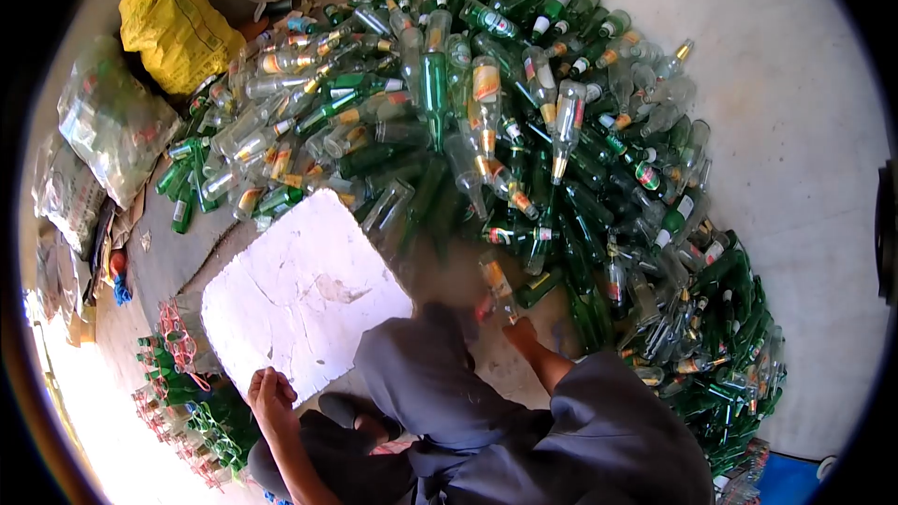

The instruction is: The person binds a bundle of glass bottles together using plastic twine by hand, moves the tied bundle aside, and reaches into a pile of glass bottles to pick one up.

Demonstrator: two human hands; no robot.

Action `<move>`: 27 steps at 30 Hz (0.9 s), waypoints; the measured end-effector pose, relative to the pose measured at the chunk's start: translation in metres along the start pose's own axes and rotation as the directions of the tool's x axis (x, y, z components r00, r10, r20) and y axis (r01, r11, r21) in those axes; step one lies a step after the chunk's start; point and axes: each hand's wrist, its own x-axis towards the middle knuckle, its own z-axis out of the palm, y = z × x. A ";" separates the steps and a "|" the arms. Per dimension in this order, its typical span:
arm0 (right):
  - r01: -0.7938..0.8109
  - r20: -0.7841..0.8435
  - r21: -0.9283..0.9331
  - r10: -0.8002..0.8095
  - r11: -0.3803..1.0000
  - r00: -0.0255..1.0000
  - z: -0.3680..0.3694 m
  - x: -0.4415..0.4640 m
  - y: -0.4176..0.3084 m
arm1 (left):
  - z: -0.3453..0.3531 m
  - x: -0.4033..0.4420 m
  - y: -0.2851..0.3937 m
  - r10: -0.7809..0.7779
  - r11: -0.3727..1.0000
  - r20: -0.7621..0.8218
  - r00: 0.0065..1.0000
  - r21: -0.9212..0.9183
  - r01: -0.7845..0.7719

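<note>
My right hand [521, 332] is closed round the neck end of a clear glass bottle [497, 282] with an orange and yellow label, at the near edge of a large bottle heap [440, 84]. A green bottle [540, 287] lies just beside it. Over the lower left edge of a flat white board [299, 281], my left hand [271, 397] has its fingers curled together; what they hold, if anything, cannot be made out. The board looks scuffed and lies between my left hand and the heap.
Green and clear bottles spread along the pale wall [795, 131] to the right. A yellow sack [178, 23] and a stuffed clear plastic bag [112, 122] stand at the back left. Netted green bottles [173, 365] are at the near left, and something blue [790, 479] lies at the lower right.
</note>
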 end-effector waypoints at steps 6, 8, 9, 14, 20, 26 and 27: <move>0.028 0.151 0.094 -0.042 0.995 0.988 0.027 0.032 0.031 | 0.007 0.002 -0.004 -0.018 1.000 0.010 1.000 0.002 0.018; 0.045 0.101 0.174 -0.063 0.984 0.993 0.076 0.069 0.064 | 0.012 0.002 -0.004 -0.039 0.999 -0.007 0.999 0.004 0.039; 0.043 0.079 0.205 -0.060 0.978 0.995 0.091 0.081 0.073 | 0.015 0.001 -0.004 -0.041 0.999 -0.016 0.999 0.006 0.042; 0.164 0.154 -0.018 -0.159 0.986 0.975 0.106 0.086 0.074 | 0.017 0.001 -0.006 -0.053 0.998 -0.002 0.999 0.034 0.053; 0.476 0.216 -0.478 -0.427 0.738 0.878 0.125 0.089 0.092 | 0.020 0.001 -0.007 -0.053 0.997 -0.014 0.999 0.050 0.053; -0.441 0.343 0.737 0.279 0.513 0.897 0.130 0.083 0.078 | 0.015 0.015 -0.019 -0.061 0.995 -0.007 0.998 0.081 0.061; -0.403 0.339 0.725 0.221 0.558 0.915 0.133 0.089 0.084 | 0.019 0.015 -0.018 -0.063 0.995 -0.007 0.998 0.079 0.063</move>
